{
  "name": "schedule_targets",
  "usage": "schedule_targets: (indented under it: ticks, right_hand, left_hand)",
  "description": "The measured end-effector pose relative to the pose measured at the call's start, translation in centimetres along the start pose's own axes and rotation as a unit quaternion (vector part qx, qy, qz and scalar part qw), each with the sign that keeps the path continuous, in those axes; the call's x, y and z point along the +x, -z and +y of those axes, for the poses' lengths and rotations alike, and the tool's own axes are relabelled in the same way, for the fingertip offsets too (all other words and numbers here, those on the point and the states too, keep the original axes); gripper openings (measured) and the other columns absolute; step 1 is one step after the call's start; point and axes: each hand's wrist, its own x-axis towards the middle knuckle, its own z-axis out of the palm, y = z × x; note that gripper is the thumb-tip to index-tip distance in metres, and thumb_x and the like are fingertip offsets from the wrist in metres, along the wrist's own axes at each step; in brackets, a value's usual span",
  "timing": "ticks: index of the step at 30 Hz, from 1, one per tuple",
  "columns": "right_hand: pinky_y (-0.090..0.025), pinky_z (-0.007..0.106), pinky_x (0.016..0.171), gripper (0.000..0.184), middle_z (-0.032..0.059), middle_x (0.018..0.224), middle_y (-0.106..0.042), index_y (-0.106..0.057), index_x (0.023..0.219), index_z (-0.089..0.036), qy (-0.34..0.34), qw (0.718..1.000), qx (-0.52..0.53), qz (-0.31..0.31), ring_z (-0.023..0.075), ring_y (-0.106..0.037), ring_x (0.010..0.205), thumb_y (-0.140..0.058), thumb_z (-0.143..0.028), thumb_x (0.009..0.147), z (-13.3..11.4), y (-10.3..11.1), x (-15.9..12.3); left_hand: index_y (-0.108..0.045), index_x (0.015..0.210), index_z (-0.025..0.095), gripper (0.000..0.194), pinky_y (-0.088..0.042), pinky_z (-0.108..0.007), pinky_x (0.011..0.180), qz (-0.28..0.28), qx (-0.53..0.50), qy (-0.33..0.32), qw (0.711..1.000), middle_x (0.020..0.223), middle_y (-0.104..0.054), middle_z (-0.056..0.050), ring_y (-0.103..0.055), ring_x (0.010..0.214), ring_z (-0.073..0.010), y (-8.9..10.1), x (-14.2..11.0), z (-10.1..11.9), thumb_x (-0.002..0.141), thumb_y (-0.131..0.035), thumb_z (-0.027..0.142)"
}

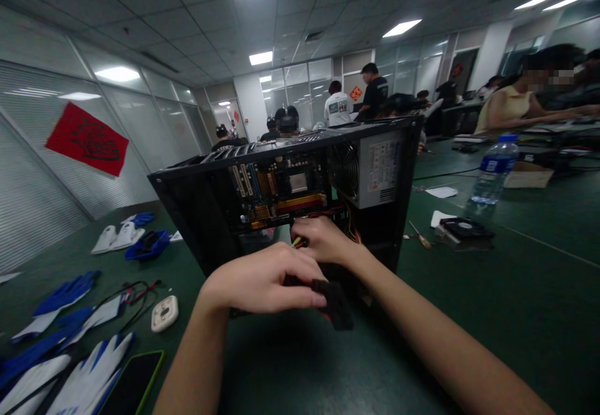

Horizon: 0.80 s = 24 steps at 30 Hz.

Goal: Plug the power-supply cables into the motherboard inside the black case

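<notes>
An open black computer case point(187, 227) stands in front of me, its inside facing me. My left hand point(267, 280) is closed, pinching a black plastic connector point(336, 307) between thumb and fingers just outside the case; a bit of red shows beside it. Reaching into the lower part of the case, my right hand point(323, 238) has its fingers curled round a bundle of wires point(300, 242), with yellow strands showing; its fingertips are partly hidden. Above the hands are the motherboard point(276, 184) and, at upper right in the case, the silver power supply point(382, 168).
At left lie blue-and-white gloves point(96, 371), a phone point(134, 384), a white square object point(165, 314), loose cables point(140, 293) and a blue tray point(147, 245). At right are a water bottle point(494, 171), a fan with heatsink point(464, 234) and a screwdriver point(420, 235). Other people work beyond.
</notes>
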Motion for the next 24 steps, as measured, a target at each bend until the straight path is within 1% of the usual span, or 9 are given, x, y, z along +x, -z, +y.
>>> schedule_targets:
  ticks: [3,6,8,11,13,16,19,21,24]
  right_hand:
    - [-0.031,0.027,0.060,0.016,0.0058,0.079,-0.066,-0.065,0.076,-0.016,-0.006,1.000,-0.017,-0.015,0.0165,-0.057,0.070,-0.068,-0.029,0.084,-0.5,0.1,0.2]
    - [-0.031,0.027,0.060,0.016,0.0059,0.081,-0.067,-0.066,0.078,-0.015,-0.009,0.999,-0.029,-0.031,0.0166,-0.058,0.072,-0.069,-0.030,0.086,-0.8,0.2,0.3]
    - [-0.030,0.027,0.060,0.020,0.0056,0.081,-0.067,-0.067,0.079,-0.015,-0.009,0.999,-0.029,-0.037,0.0166,-0.058,0.072,-0.070,-0.033,0.087,-0.7,0.3,0.3]
    - [-0.030,0.027,0.060,0.023,0.0055,0.080,-0.067,-0.067,0.079,-0.016,-0.006,0.999,-0.021,-0.037,0.0166,-0.058,0.071,-0.070,-0.037,0.088,-0.6,0.2,0.3]
    - [-0.030,0.028,0.060,0.024,0.0053,0.079,-0.066,-0.066,0.078,-0.016,-0.006,0.999,-0.015,-0.033,0.0167,-0.058,0.071,-0.071,-0.037,0.087,-0.6,0.2,0.3]
    - [-0.029,0.028,0.059,0.020,0.0045,0.078,-0.065,-0.065,0.077,-0.016,-0.008,0.999,-0.013,-0.030,0.0165,-0.057,0.071,-0.072,-0.032,0.085,-0.6,0.3,0.3]
    - [-0.028,0.028,0.058,0.012,0.0037,0.078,-0.065,-0.066,0.077,-0.016,-0.007,0.999,-0.018,-0.034,0.0159,-0.056,0.068,-0.072,-0.025,0.083,-0.6,0.3,0.3]
    - [-0.027,0.028,0.058,0.011,0.0035,0.078,-0.065,-0.065,0.077,-0.016,-0.010,0.999,-0.021,-0.036,0.0155,-0.055,0.067,-0.071,-0.024,0.082,-0.6,0.3,0.3]
    - [-0.027,0.028,0.058,0.013,0.0036,0.078,-0.065,-0.064,0.075,-0.017,-0.014,0.999,-0.027,-0.033,0.0158,-0.056,0.068,-0.071,-0.025,0.082,-0.7,0.3,0.3]
  left_hand:
    - [-0.075,0.110,0.019,0.027,-0.048,-0.025,0.084,-0.051,-0.010,-0.004,0.999,0.101,-0.076,-0.008,-0.067,0.089,-0.0181,-0.4,0.4,0.0,0.098,-0.054,0.029]
    - [-0.075,0.113,0.019,0.029,-0.048,-0.023,0.081,-0.068,-0.002,0.014,0.998,0.101,-0.076,-0.008,-0.067,0.087,-0.0170,-1.0,0.9,-0.7,0.099,-0.053,0.032]
    - [-0.074,0.114,0.019,0.031,-0.048,-0.023,0.076,-0.072,-0.001,0.020,0.997,0.099,-0.076,-0.007,-0.067,0.084,-0.0171,-1.4,1.3,-1.2,0.096,-0.058,0.038]
    - [-0.073,0.116,0.021,0.035,-0.047,-0.024,0.072,-0.060,0.002,0.019,0.998,0.098,-0.075,-0.005,-0.066,0.082,-0.0179,-1.7,1.7,-1.3,0.091,-0.065,0.043]
    - [-0.072,0.115,0.021,0.032,-0.046,-0.024,0.074,-0.047,0.015,0.016,0.999,0.099,-0.075,-0.005,-0.066,0.084,-0.0181,-1.7,1.8,-1.1,0.091,-0.065,0.041]
    - [-0.073,0.112,0.020,0.026,-0.044,-0.024,0.077,-0.024,0.038,0.013,0.999,0.099,-0.074,-0.004,-0.064,0.086,-0.0175,-1.4,1.8,-0.8,0.092,-0.065,0.034]
    - [-0.075,0.106,0.019,0.023,-0.043,-0.024,0.072,-0.007,0.034,0.014,0.999,0.089,-0.073,-0.003,-0.062,0.076,-0.0152,-1.1,1.6,-0.9,0.093,-0.063,0.033]
    - [-0.076,0.098,0.017,0.024,-0.043,-0.024,0.069,-0.008,0.021,0.010,1.000,0.082,-0.072,-0.003,-0.061,0.072,-0.0145,-1.1,1.4,-1.2,0.092,-0.065,0.037]
    - [-0.076,0.089,0.014,0.026,-0.044,-0.023,0.068,-0.037,-0.002,-0.001,0.999,0.084,-0.072,-0.005,-0.063,0.072,-0.0146,-1.2,1.4,-1.8,0.087,-0.071,0.040]
